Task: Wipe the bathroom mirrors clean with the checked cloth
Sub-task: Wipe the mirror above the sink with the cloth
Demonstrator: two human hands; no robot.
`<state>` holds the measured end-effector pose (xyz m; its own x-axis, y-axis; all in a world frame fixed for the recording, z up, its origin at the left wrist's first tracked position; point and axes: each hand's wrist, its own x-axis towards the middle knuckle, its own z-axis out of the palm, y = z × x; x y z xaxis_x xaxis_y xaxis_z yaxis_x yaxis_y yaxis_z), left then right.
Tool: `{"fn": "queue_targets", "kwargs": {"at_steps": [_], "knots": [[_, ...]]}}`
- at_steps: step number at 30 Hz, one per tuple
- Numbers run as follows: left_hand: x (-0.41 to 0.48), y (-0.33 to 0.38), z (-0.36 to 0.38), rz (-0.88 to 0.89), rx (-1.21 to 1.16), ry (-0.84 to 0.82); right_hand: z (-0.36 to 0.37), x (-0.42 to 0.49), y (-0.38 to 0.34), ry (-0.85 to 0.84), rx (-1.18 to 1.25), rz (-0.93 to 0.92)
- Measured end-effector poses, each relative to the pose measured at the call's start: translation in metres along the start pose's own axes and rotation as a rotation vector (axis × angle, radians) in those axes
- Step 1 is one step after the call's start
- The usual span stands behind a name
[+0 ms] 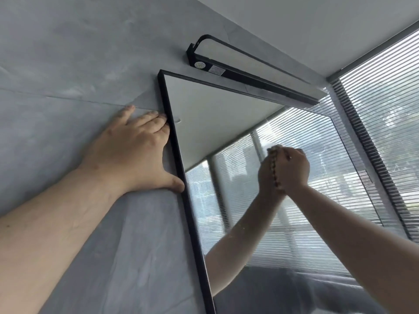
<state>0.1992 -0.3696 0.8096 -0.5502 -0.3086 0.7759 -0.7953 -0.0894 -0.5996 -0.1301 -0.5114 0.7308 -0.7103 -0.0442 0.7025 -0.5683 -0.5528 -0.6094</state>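
My left hand (133,150) lay flat against the grey wall (56,64), fingers (149,118) straight and spread, their tips touching the black frame (181,168) of the mirror (215,114), thumb pressed to that frame lower down. My right hand (292,168) was up on the glass, about mid-height and toward the mirror's right side, fingers curled in and clamped on the checked cloth (273,166). Of the cloth I could see only a thin brown-and-pale edge, squeezed between my hand and its own reflection; the rest was hidden under my palm, and that edge was blurred, so the check pattern was hard to make out. I could not tell how much of the cloth was flat on the glass. The mirror's lower part ran out of view at the bottom, and my right forearm covered its lower right corner. Its far right edge showed only as a thin line against the window blinds (385,109). In the glass I saw the ceiling, the blinds and my arm reflected, plus a dark grey shape at the bottom that I couldn't identify. A small mark sat on the glass near the upper left. Above the mirror hung a black light fixture (238,64); it bore a round sticker and a label, too small to read.
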Motion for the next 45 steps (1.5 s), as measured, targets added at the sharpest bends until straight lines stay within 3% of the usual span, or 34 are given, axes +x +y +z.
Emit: {"fn": "queue_targets", "kwargs": {"at_steps": [3, 5, 10, 13, 21, 25, 26, 28, 32, 34, 39, 43, 45], "knots": [[0.001, -0.001, 0.001, 0.006, 0.018, -0.002, -0.006, -0.001, 0.031, -0.008, -0.071, 0.119], [0.002, -0.002, 0.002, 0.009, 0.010, 0.009, -0.008, -0.013, 0.017, -0.037, -0.027, 0.085], [0.000, 0.001, -0.003, 0.001, -0.006, -0.005, -0.016, -0.097, -0.062, -0.171, 0.132, -0.385], [-0.002, 0.002, -0.005, 0.002, -0.024, -0.001, -0.030, -0.145, -0.060, -0.213, 0.166, -0.622], [-0.012, 0.007, 0.007, 0.030, -0.101, 0.082, -0.078, -0.231, 0.008, -0.355, 0.243, -0.896], [-0.026, 0.013, 0.019, 0.067, -0.144, 0.183, -0.084, -0.223, 0.017, -0.472, 0.207, -1.079], [-0.029, 0.016, 0.022, 0.074, -0.146, 0.199, -0.082, -0.212, 0.021, -0.468, 0.184, -1.066], [-0.034, 0.019, 0.024, 0.080, -0.144, 0.211, -0.075, -0.182, 0.030, -0.394, 0.134, -0.862], [-0.036, 0.020, 0.023, 0.074, -0.145, 0.208, -0.062, -0.112, 0.061, -0.215, -0.080, -0.093], [-0.035, 0.020, 0.022, 0.073, -0.144, 0.206, -0.060, -0.096, 0.079, -0.166, -0.128, 0.104], [-0.036, 0.021, 0.021, 0.071, -0.149, 0.194, -0.056, -0.102, 0.077, -0.126, -0.135, 0.197], [-0.036, 0.021, 0.019, 0.062, -0.164, 0.182, -0.057, -0.116, 0.044, -0.168, -0.051, 0.057], [-0.036, 0.021, 0.018, 0.057, -0.167, 0.166, -0.057, -0.132, 0.023, -0.211, 0.014, -0.096]]}}
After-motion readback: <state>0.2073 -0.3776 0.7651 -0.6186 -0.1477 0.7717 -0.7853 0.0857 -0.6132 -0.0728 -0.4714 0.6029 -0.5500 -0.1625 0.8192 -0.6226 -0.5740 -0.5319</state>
